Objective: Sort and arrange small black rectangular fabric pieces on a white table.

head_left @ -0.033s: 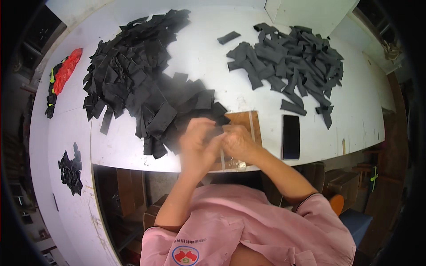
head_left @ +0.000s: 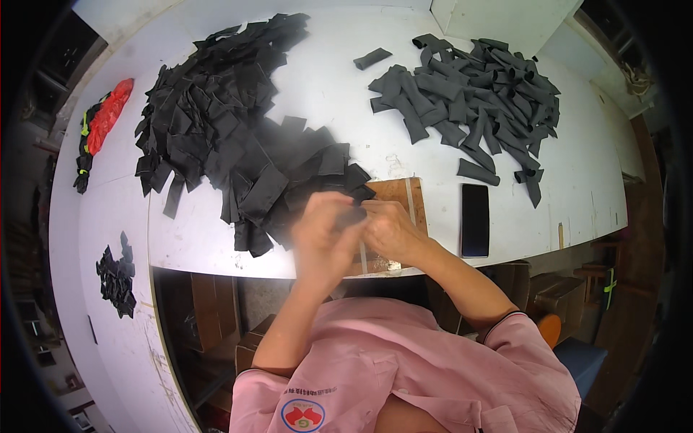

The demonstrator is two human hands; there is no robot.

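We look down on a white table (head_left: pixel 325 79), its near edge bowed by the lens, with scuffs and small brown marks toward the right end. The black pile (head_left: pixel 209 115) covers much of its left half and spreads down to the hands; the grey pile (head_left: pixel 469 94) lies at the far right, with one stray roll (head_left: pixel 372 58) just to its left. A dark phone (head_left: pixel 474 220) lies below the grey pile, near the front edge.

At the front middle, partly under the hands, we see a brown board (head_left: pixel 395 192) with a pale strip across it. Over it, the left hand (head_left: pixel 326 234) is clamped on a small dark piece (head_left: pixel 351 217), blurred, between thumb and fingers. The right hand (head_left: pixel 390 229) meets it there, fingers curled in; we cannot tell whether they grip the piece.

To our left a second white surface (head_left: pixel 76 238) bears a red bag (head_left: pixel 110 115) and a small black heap (head_left: pixel 117 281). Beneath the table stand cartons (head_left: pixel 214 310), and at the lower right we find an orange round thing (head_left: pixel 548 332) beside something blue (head_left: pixel 581 361).
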